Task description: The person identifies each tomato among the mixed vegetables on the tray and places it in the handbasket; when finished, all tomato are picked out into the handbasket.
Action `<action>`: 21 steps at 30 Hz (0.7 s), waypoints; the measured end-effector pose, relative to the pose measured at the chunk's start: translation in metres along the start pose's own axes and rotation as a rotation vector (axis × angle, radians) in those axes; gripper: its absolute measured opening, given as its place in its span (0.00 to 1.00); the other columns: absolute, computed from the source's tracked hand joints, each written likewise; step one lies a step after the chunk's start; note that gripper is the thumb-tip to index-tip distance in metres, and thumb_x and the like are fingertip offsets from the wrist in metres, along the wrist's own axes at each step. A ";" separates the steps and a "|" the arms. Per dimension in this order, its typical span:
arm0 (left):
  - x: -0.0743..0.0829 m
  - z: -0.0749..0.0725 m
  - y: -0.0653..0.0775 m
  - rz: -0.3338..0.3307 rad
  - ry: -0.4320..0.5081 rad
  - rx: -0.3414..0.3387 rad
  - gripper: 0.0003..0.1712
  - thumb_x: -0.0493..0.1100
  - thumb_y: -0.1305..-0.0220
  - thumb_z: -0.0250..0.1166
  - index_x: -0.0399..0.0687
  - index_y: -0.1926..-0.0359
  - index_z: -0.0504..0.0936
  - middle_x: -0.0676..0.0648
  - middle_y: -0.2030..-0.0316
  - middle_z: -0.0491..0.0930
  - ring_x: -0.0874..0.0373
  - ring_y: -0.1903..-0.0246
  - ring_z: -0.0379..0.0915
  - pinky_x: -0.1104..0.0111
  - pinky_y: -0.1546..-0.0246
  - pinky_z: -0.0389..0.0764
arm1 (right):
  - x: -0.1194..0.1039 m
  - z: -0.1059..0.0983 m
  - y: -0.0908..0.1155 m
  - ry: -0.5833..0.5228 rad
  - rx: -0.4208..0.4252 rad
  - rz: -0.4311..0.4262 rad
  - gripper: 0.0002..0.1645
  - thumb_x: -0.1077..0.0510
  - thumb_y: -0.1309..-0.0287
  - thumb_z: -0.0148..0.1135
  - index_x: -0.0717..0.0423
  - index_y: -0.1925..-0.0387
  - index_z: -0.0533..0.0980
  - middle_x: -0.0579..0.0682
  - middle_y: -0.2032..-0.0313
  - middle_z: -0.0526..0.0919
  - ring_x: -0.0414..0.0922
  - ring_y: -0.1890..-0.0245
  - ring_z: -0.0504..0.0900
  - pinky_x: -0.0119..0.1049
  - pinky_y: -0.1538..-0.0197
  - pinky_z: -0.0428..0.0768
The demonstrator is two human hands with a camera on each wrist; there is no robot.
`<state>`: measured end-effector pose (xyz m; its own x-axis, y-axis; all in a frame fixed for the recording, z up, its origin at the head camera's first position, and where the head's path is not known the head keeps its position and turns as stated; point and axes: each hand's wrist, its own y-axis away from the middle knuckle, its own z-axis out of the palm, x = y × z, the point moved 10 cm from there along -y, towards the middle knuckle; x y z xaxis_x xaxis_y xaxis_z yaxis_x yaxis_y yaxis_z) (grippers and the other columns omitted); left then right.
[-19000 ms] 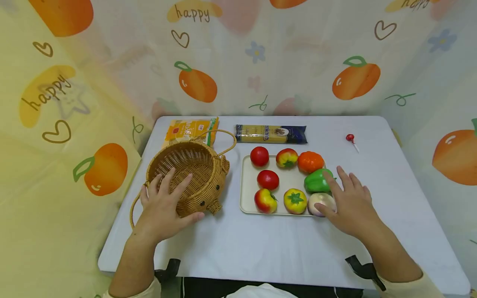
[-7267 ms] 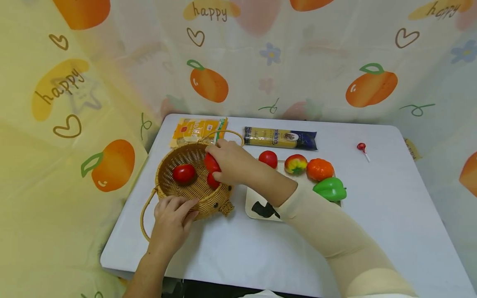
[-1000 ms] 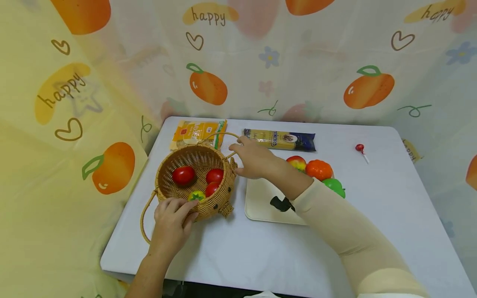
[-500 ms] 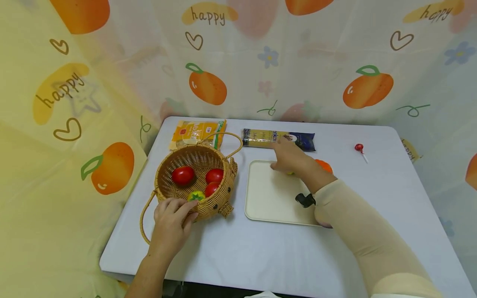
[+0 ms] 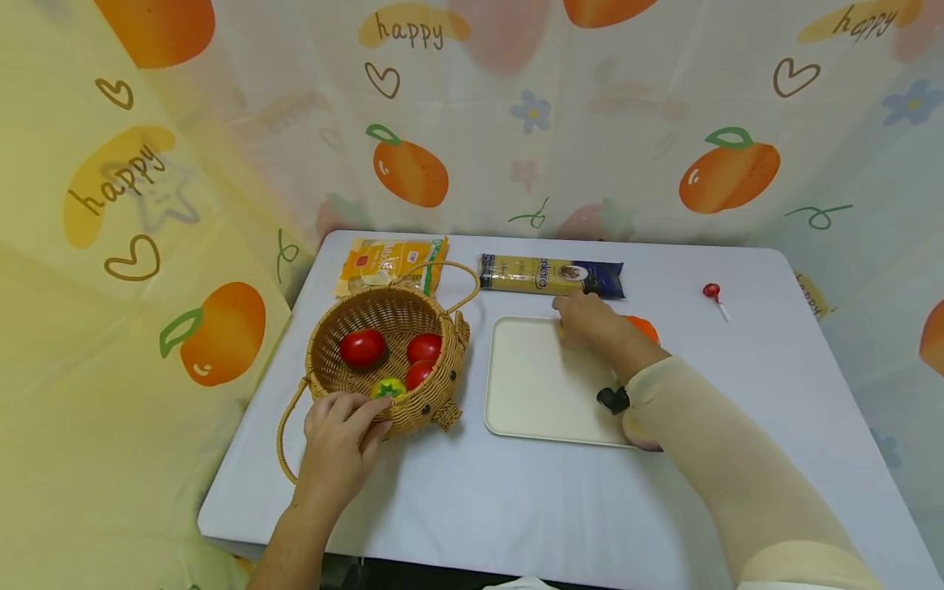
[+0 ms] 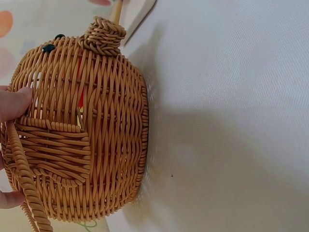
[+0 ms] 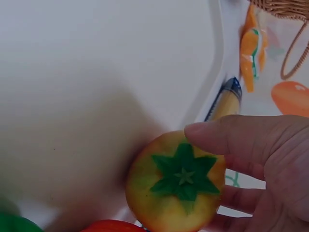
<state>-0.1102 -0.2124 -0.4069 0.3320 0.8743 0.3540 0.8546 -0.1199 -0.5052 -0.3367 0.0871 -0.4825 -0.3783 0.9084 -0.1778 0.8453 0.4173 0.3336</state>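
In the head view my left hand (image 5: 341,438) grips the near rim of the wicker basket (image 5: 409,419), thumb and fingers on either side of the edge. Inside lie several toy vegetables: a red tomato (image 5: 363,348), two more red ones on the right, and a yellow one with a green star top (image 5: 387,388). Over the back of the cream tray (image 5: 531,389), my right hand (image 5: 596,324) holds a yellow-red toy tomato (image 7: 178,198). The right wrist view shows the thumb on its upper side and fingers behind; the head view hides it under the hand.
An orange pumpkin-like toy (image 5: 643,328) and a white-purple toy (image 5: 640,434) show past the right arm; a green toy pepper (image 7: 17,223) shows in the right wrist view. Behind lie an orange packet (image 5: 391,260) and a noodle packet (image 5: 527,274). A lollipop (image 5: 712,293) is far right.
The right hand has moved from beside the basket back right over the tray and taken hold of the yellow-red tomato. The left hand has stayed on the rim.
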 end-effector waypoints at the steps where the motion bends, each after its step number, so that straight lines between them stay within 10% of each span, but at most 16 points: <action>1: 0.000 0.000 0.000 0.000 0.001 0.001 0.21 0.34 0.53 0.81 0.48 0.55 0.89 0.43 0.62 0.80 0.38 0.51 0.70 0.35 0.46 0.65 | 0.000 0.001 0.000 -0.002 -0.009 0.009 0.25 0.59 0.31 0.58 0.61 0.35 0.73 0.64 0.44 0.79 0.62 0.44 0.77 0.59 0.36 0.74; 21: 0.002 -0.001 -0.001 -0.001 0.003 0.002 0.21 0.33 0.53 0.81 0.48 0.55 0.89 0.43 0.62 0.81 0.38 0.51 0.70 0.35 0.45 0.65 | -0.005 -0.013 0.005 -0.060 0.006 0.008 0.30 0.60 0.38 0.68 0.60 0.35 0.75 0.59 0.44 0.81 0.56 0.45 0.78 0.52 0.32 0.74</action>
<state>-0.1098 -0.2114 -0.4049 0.3321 0.8731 0.3568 0.8540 -0.1178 -0.5067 -0.3357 0.0852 -0.4679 -0.3483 0.9085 -0.2309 0.8503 0.4099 0.3301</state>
